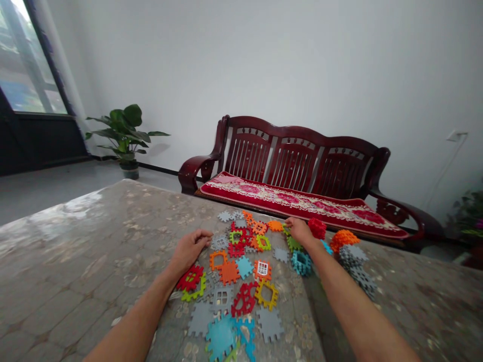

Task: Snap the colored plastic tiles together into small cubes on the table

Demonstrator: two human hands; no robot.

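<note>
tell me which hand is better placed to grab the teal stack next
Probably the right hand: it is close to the teal stack, by the green pieces, while the left hand is across the spread of loose pieces.

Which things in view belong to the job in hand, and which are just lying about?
Part of the job:
left hand, beside the loose pieces
right hand, at the green pieces
loose interlocking pieces
colour-grouped stacks
table, as work surface

Apparently just there:
wooden bench
red patterned cover
potted plant
</note>
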